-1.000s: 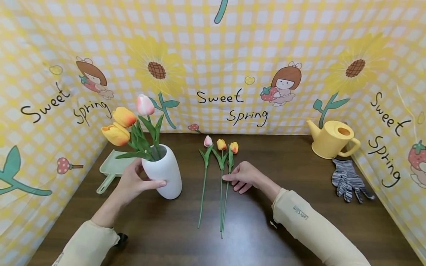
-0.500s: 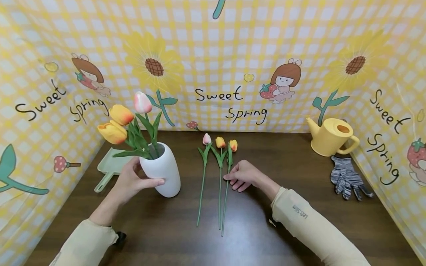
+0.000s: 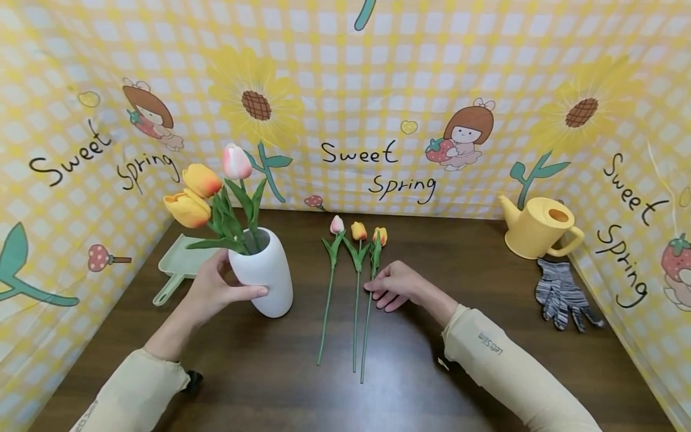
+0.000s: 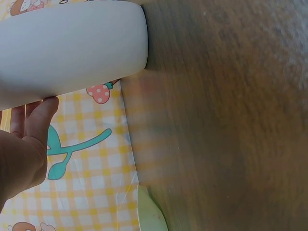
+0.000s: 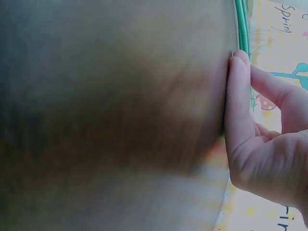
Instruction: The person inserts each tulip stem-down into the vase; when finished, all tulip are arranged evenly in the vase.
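Note:
A white vase (image 3: 266,282) leans slightly on the table, holding a pink tulip (image 3: 236,161) and two yellow-orange tulips (image 3: 187,208). My left hand (image 3: 216,289) grips its side, thumb across the front; the left wrist view shows fingers against the vase (image 4: 72,50). Three long-stemmed tulips lie on the table to the right: a pink tulip (image 3: 337,225), a middle yellow-orange tulip (image 3: 358,231) and a right yellow-orange tulip (image 3: 380,235). My right hand (image 3: 398,285) pinches the right one's stem below its leaves. In the right wrist view, fingertips meet at green stems (image 5: 242,26).
A yellow watering can (image 3: 540,228) stands at the back right, with a grey knitted glove (image 3: 567,294) in front of it. A pale green dustpan (image 3: 186,258) lies behind the left hand. Yellow checked cloth (image 3: 345,108) walls the table's back and sides.
The right tulip has turned slightly in my right hand, and its stem's lower end now lies farther from the middle one. My left hand stays on the vase. The head view shifted slightly.

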Tool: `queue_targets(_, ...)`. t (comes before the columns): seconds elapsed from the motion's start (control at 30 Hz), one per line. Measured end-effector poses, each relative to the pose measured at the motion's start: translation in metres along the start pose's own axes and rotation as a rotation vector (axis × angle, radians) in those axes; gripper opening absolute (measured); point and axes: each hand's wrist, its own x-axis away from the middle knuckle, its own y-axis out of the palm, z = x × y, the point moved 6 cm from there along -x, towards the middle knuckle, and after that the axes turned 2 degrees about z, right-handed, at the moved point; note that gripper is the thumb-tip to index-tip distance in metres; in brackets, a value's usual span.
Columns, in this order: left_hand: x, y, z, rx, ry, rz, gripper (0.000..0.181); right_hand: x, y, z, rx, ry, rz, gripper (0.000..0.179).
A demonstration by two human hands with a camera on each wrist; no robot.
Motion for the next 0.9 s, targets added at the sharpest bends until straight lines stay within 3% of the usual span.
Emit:
queue_targets(0.37,-0.001,0.002,0.0,-0.054,0.005,0.003,0.078,0.0,-0.004,0.005,-0.048,-0.017,-0.015,0.025)
queue_targets(0.9,0.001,0.001,-0.001,-0.037,-0.008,-0.012,0.08,0.004,-0.014,0.0,-0.126,-0.036,0.023,0.03)
